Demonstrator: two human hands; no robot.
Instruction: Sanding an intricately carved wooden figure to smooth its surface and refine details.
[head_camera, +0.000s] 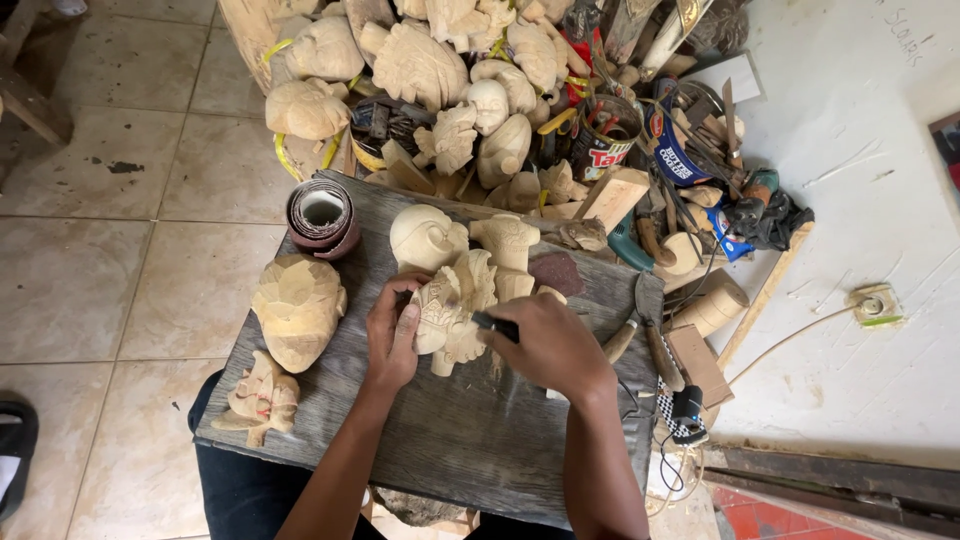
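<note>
While the left hand (393, 335) curls around the side of a pale wooden carving (452, 305), fingers closed against it and pinning it to the tabletop (480, 440), the right hand (548, 345) is closed in a fist on a dark-handled tool (497, 325) whose tip meets the carving's right edge; the carving lies near the middle of the grey, weathered board, which rests across the person's lap. Just behind it stand a rounded head carving (425, 238) and a squarer figure (507, 243); to the left lie a large leaf-shaped mask (298, 308) and, near the front corner, a small carved figure (262, 398); a roll of sandpaper (322, 215) sits at the back left corner. To the right lie a chisel (655, 335) and a wood block (697, 362); beyond the board rises a heap of unfinished carvings (420, 70) mixed with tins (603, 135) and tools, all on a tiled floor (90, 270).
</note>
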